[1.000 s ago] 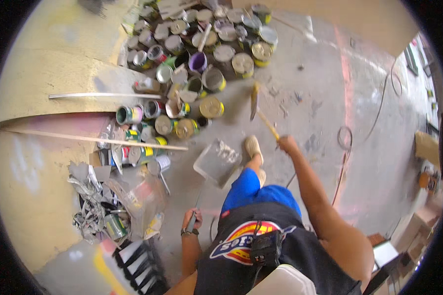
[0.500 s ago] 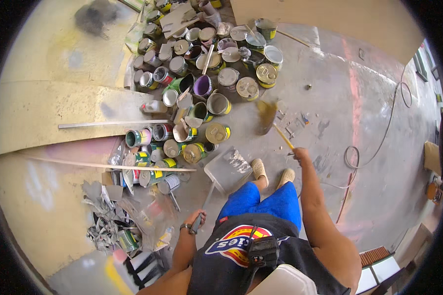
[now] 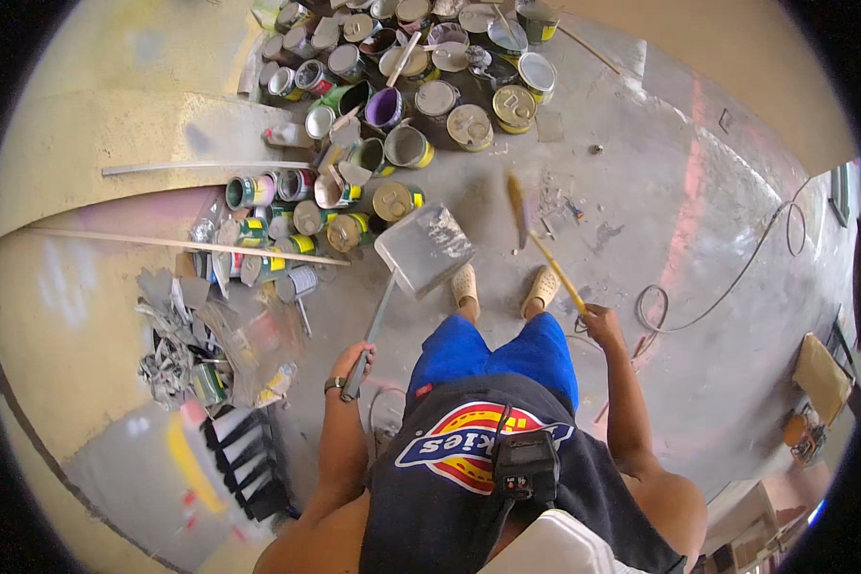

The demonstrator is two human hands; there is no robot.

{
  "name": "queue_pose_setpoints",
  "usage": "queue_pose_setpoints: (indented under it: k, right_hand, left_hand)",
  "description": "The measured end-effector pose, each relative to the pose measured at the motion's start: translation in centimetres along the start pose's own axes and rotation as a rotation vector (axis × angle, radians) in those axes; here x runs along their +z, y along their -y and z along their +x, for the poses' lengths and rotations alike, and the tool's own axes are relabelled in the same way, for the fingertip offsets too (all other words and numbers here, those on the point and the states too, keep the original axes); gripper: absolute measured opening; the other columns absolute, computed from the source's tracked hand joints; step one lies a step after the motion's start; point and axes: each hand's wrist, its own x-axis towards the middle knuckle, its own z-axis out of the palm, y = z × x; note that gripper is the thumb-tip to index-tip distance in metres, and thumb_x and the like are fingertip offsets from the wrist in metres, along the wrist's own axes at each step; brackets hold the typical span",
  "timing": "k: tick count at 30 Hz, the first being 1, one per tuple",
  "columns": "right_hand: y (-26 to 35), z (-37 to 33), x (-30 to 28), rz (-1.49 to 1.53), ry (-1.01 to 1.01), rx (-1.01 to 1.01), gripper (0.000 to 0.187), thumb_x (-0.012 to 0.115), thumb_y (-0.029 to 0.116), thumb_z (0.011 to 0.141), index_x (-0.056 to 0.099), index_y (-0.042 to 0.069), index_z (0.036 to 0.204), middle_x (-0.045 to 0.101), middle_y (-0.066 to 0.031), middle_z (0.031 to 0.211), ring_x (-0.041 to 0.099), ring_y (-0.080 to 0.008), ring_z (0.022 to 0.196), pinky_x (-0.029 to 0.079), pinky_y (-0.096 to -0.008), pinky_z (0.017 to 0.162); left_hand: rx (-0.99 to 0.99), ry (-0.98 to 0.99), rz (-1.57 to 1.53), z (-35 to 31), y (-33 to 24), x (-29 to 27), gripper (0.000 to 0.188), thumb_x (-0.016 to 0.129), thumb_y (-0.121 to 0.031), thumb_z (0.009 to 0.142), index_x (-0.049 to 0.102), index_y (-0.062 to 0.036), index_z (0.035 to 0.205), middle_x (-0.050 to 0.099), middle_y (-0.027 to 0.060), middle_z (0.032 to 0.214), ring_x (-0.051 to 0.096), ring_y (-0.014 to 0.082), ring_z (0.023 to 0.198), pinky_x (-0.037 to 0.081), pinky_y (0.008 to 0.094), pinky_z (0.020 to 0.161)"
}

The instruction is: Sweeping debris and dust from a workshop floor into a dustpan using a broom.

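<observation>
My left hand (image 3: 355, 361) is closed round the grey handle of a long-handled dustpan (image 3: 413, 256), whose flat pan carries pale flakes and smears. The pan is in front of my left shoe, beside the paint cans; whether it touches the floor I cannot tell. My right hand (image 3: 601, 325) grips the yellow stick of a broom (image 3: 560, 272). The broom's narrow-looking head, slightly blurred, is to the right of the pan and apart from it. Small scraps of debris (image 3: 566, 207) lie on the concrete just right of the broom head.
Many used paint cans (image 3: 469, 126) crowd the floor ahead and left, with wooden strips (image 3: 191, 245) lying across some. A heap of crumpled paper and plastic (image 3: 177, 330) is at the left. A looped hose (image 3: 727, 316) runs along the floor at the right.
The dustpan has moved forward, away from my body, and the broom head has turned to look narrower. My feet now stand farther apart, and the whole view has shifted.
</observation>
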Motion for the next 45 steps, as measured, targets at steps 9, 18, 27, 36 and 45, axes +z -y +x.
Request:
queue_pose_setpoints:
  k: [9,18,27,36,45]
  right_hand:
    - [-2.3,12.3,-4.2,-0.806,0.105,-0.379,0.023,0.048,0.022,0.07,0.063,0.006,0.076,0.061,-0.0175,0.08,0.058,-0.0335,0.074,0.047,-0.0414,0.067]
    - [5.1,18.8,-14.1,-0.861,-0.168,-0.349,0.022,0.048,0.016,0.067,0.062,0.001,0.076,0.061,-0.018,0.082,0.058,-0.0344,0.074,0.047,-0.0409,0.069]
    - [5.1,6.5,-8.2,-0.414,0.067,-0.44,0.027,0.051,0.023,0.068,0.063,0.005,0.083,0.06,-0.0179,0.077,0.059,-0.032,0.071,0.046,-0.0383,0.066]
    - [4.1,22.0,-1.0,-1.059,0.243,-0.828,0.018,0.063,0.011,0.06,0.061,0.012,0.079,0.061,-0.0076,0.075,0.06,-0.0263,0.069,0.049,-0.0346,0.058]
    - [2.5,23.5,-13.4,0.075,-0.019,0.223,0.008,0.054,0.011,0.073,0.059,0.005,0.075,0.054,-0.0083,0.062,0.05,-0.0142,0.05,0.04,-0.0309,0.044]
  left_hand:
    - [0.034,-0.027,-0.071,-2.2,4.3,6.1,0.012,0.056,-0.017,0.075,0.051,-0.0059,0.078,0.052,-0.0014,0.062,0.049,0.0038,0.047,0.039,0.0146,0.036]
    - [0.038,-0.056,-0.025,-2.5,5.8,8.7,0.011,0.056,-0.014,0.074,0.048,-0.0061,0.076,0.053,0.0017,0.064,0.049,0.0067,0.047,0.039,0.0165,0.035]
    - [-0.023,-0.127,-0.071,-3.2,8.0,9.4,0.015,0.057,-0.019,0.072,0.051,-0.0058,0.07,0.049,-0.0007,0.056,0.046,0.0057,0.042,0.04,0.0167,0.037]
    - [0.018,-0.1,-0.06,-4.0,6.3,12.4,0.013,0.057,-0.018,0.072,0.051,-0.0069,0.069,0.048,-0.0007,0.055,0.047,0.0053,0.043,0.039,0.0158,0.036]
    - [0.04,-0.083,-0.066,-1.0,2.2,14.4,0.014,0.058,-0.019,0.072,0.05,-0.0079,0.069,0.05,-0.0008,0.058,0.047,0.0051,0.045,0.041,0.0164,0.038]
